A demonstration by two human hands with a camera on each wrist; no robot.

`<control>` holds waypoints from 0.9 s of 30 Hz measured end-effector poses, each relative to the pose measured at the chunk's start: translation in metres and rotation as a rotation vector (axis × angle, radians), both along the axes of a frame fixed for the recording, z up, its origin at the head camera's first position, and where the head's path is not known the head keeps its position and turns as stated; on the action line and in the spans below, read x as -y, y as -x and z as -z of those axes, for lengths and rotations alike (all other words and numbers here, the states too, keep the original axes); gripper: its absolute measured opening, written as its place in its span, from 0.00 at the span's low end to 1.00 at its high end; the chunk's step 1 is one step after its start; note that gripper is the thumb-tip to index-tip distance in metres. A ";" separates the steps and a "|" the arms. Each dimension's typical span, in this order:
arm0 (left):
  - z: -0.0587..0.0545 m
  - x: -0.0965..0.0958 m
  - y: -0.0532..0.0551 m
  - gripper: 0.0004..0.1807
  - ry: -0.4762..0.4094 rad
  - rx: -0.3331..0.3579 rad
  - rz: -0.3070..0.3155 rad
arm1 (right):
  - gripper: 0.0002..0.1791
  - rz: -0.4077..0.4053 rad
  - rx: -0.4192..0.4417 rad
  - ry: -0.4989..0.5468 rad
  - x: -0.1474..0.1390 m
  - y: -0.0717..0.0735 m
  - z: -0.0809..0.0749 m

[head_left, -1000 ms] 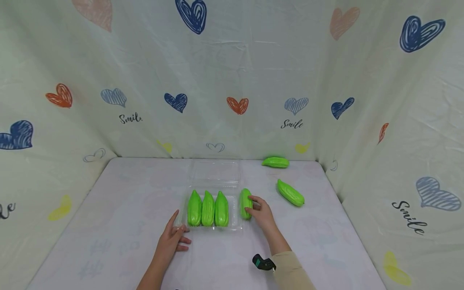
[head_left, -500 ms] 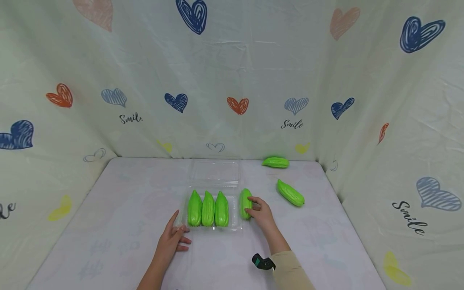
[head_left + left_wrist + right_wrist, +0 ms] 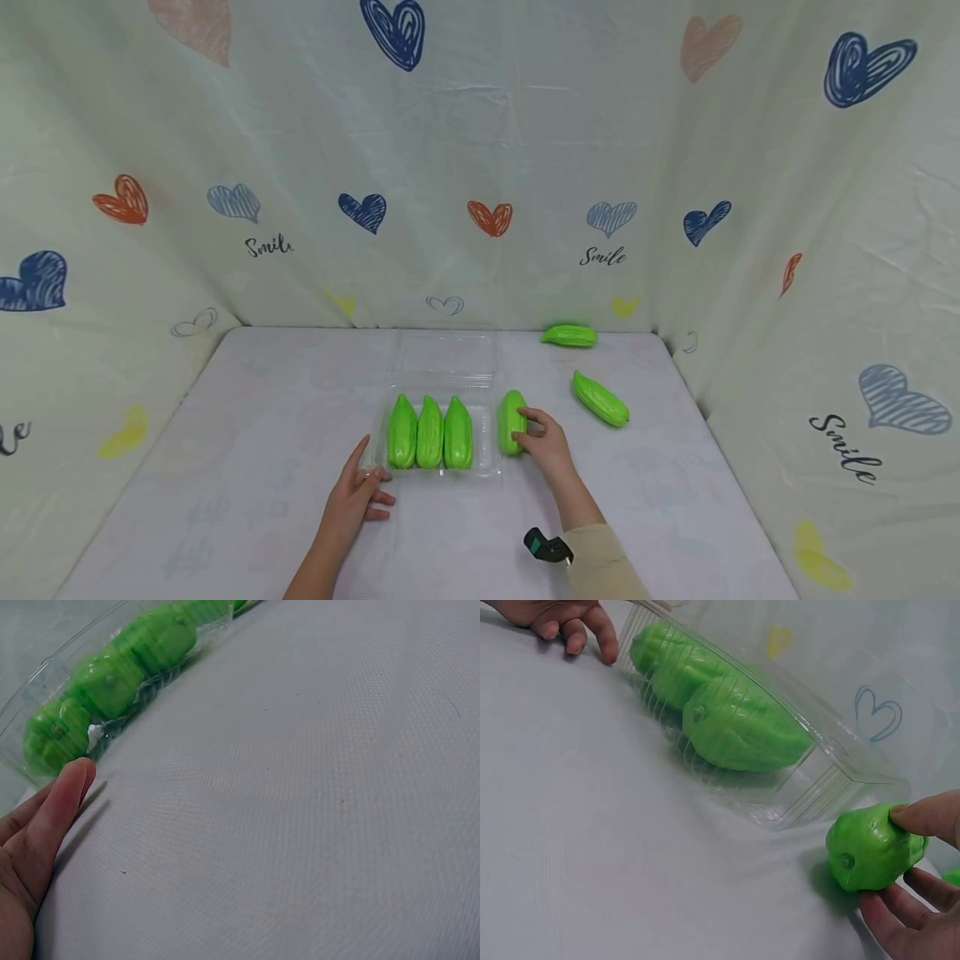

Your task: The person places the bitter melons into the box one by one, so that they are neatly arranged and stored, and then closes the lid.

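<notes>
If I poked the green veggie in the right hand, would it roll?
The green veggie might roll, since it looks rounded. It could be slippery, being shiny. It seems stiff: the right hand pinches it without visible sagging.

Head view faces forward and down; the wrist views (much nearer) share the clear box (image 3: 810, 799).

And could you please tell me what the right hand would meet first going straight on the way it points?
Past the green gourd it holds, the right hand would likely meet the clear container first, though depth is unclear.
</notes>
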State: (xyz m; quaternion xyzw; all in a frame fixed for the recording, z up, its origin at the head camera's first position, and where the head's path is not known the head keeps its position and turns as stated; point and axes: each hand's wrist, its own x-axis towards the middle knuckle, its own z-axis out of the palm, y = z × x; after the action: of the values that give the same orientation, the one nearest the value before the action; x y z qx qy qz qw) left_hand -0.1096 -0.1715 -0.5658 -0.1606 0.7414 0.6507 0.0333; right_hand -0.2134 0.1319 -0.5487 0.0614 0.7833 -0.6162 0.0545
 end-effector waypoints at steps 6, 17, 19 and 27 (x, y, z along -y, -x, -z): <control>0.001 0.000 0.000 0.36 -0.007 -0.010 0.002 | 0.25 0.035 0.021 0.020 -0.007 -0.002 -0.005; 0.004 0.002 0.001 0.37 -0.006 -0.001 0.005 | 0.26 0.039 0.020 0.037 -0.015 -0.010 -0.016; 0.004 0.002 0.001 0.37 -0.008 0.002 0.004 | 0.26 0.042 0.021 0.039 -0.014 -0.012 -0.019; 0.002 0.001 0.001 0.37 -0.004 0.006 0.003 | 0.26 0.022 0.016 0.054 -0.008 -0.022 -0.034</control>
State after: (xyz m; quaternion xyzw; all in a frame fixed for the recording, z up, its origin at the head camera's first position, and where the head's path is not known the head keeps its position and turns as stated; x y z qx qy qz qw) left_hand -0.1106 -0.1724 -0.5677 -0.1615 0.7403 0.6515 0.0365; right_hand -0.1919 0.1396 -0.5150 0.0733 0.7653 -0.6371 0.0557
